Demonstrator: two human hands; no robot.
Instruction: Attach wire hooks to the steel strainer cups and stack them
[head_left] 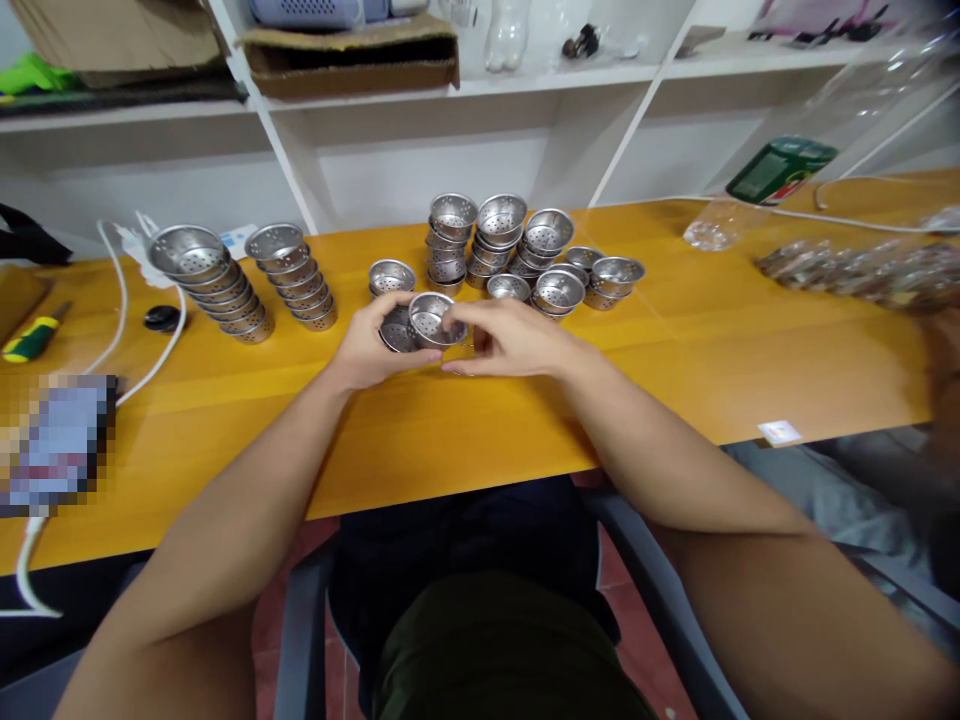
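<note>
My left hand (367, 347) is curled around a small perforated metal strainer cup (430, 319), with a second cup (395, 331) tucked behind it. My right hand (510, 338) pinches the same cup at its right rim, fingers closed. Both hands rest just above the orange table (675, 350). One more cup (391, 276) stands right behind them. Further back sits a cluster of stacked cups (517, 250).
Two leaning stacks of cups (214, 280) (294, 272) lie at the left. A white cable (120, 320), a black round piece (161, 318) and a green-yellow screwdriver (34, 338) are at the far left. Clear plastic bags (862, 270) lie at the right, below white shelves (450, 90).
</note>
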